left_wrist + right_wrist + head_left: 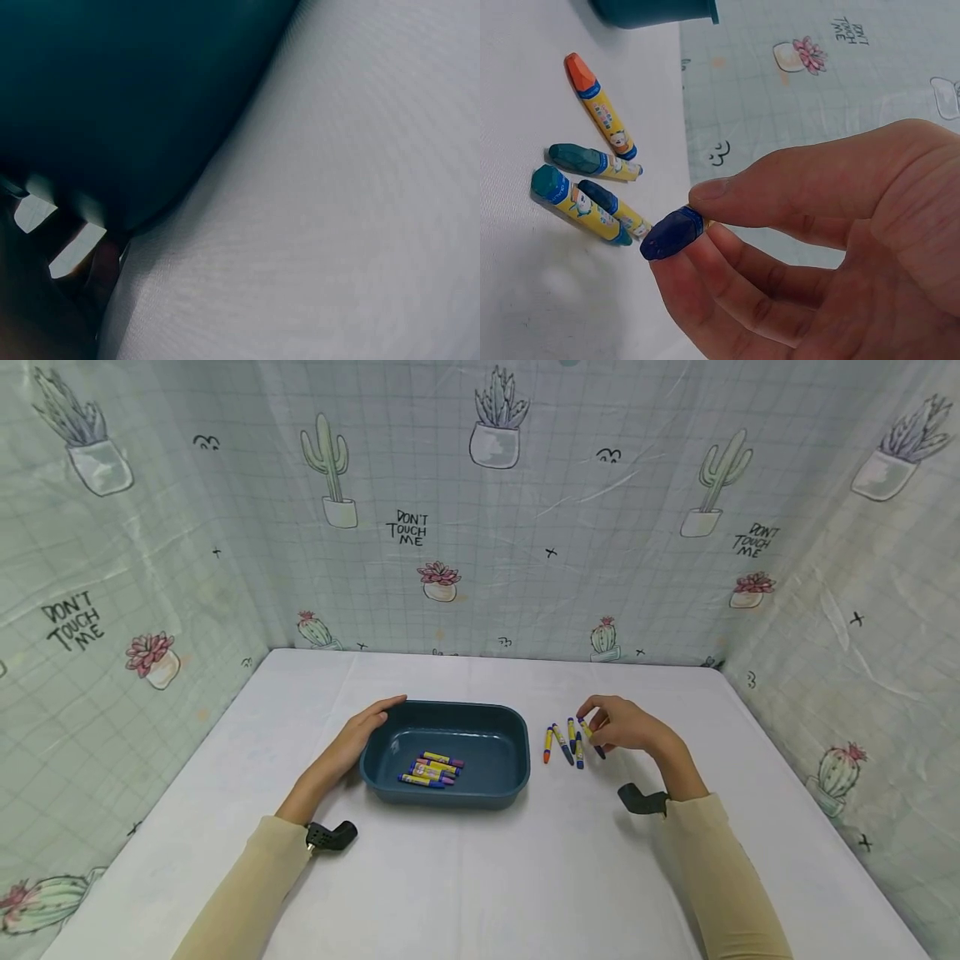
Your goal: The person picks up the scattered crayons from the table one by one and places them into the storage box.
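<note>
The right hand (624, 723) pinches a dark blue crayon (673, 234) between thumb and fingers. Its yellow wrapper is mostly covered by them in the right wrist view. Beside that hand lie an orange crayon (604, 112), a dark green crayon (592, 161), a teal crayon (577, 202) and a dark blue-tipped one (615, 208). The left hand (351, 739) rests against the left end of a dark teal tray (487, 718), its fingers along the outer wall and far corner. Several yellow-wrapped crayons (433, 772) lie inside the tray, left of its middle.
A white cloth-covered table (480, 868) carries everything. Patterned curtain sheets (480, 552) stand behind it and at both sides. Black wrist-worn devices (332, 836) hang at both cuffs.
</note>
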A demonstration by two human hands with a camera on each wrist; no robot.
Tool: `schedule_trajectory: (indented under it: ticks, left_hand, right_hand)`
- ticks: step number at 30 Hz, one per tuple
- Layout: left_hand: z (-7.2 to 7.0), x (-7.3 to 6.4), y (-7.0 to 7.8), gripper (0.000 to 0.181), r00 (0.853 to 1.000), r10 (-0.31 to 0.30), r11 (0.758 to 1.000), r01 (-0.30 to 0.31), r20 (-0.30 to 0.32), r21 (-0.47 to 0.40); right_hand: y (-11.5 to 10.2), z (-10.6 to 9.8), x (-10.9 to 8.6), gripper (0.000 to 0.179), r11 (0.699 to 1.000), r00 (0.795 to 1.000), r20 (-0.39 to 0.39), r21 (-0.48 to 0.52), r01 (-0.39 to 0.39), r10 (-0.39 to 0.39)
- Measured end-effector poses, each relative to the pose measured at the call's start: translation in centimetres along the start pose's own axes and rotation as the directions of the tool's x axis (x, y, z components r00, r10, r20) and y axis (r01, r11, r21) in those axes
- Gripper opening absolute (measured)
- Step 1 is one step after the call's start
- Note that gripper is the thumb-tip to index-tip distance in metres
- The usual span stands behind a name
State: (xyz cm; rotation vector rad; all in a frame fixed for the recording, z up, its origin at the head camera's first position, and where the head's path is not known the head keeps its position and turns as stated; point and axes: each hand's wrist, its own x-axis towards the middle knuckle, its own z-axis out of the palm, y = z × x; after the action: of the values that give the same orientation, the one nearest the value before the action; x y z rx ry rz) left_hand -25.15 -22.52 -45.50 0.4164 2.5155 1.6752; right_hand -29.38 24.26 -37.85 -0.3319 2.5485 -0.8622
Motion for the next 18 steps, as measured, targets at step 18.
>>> schedule_trajectory:
  ticks: [18]
  left_hand:
    - [0.0,-0.1,0.0,0.048,1.0,0.016,1.0,-0.016,-0.013,0.009]
  right_hand:
    - [-1.9,-0.1,-0.3,0.046,0.997,0.997,-0.009,-0.032,0.072,-0.072]
